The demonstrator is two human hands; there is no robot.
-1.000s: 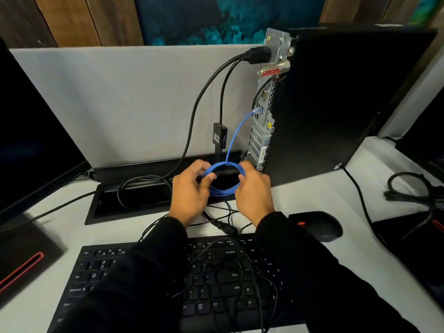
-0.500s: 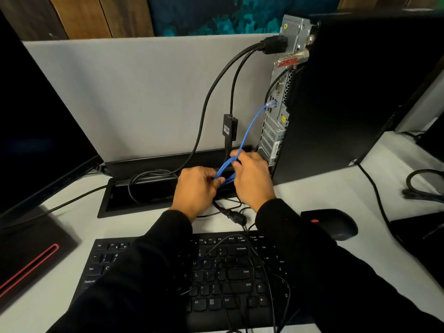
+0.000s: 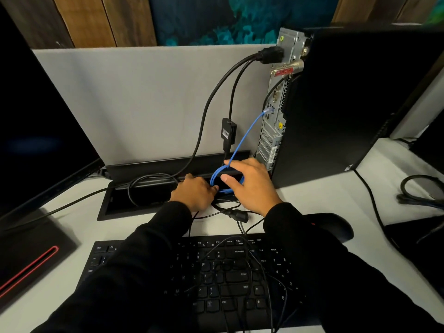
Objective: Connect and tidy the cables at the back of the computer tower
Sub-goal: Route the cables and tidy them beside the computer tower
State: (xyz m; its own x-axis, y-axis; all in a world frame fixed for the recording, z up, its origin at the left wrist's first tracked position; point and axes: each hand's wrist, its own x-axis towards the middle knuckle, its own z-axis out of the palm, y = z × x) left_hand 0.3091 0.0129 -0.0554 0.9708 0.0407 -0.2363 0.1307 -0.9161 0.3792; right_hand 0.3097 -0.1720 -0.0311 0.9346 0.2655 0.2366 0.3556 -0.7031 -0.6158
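A: Two hands on one cable, head view only. We have the left hand (image 3: 194,189) and right hand (image 3: 249,186) both at the coiled slack of the blue cable (image 3: 242,140), low down just in front of the black cable tray (image 3: 115,200).

B: Grip state?

A: We read the left as pinching the bottom of the loop, fingers curled onto it. The right has its thumb through the coil and its fingers laid over the top, so it's holding the loop's shape.

B: Why hold it like that?

A: We judge it keeps the turns together so the slack doesn't spring open. The far end is already plugged into the back of the computer tower (image 3: 348,104), mid panel; the free run rises from the coil to that port.

B: Anything else connected?

A: The thick power cable (image 3: 211,99) is in at the top, and a thinner black lead with an adapter block (image 3: 228,132) hangs beside it.

B: Left to do?

A: We'd say the tidying is part done. Thin black wires sprawl loose across the keyboard (image 3: 216,280), and a loose black plug (image 3: 237,215) lies just behind it. The mouse (image 3: 336,227) sits right of that.
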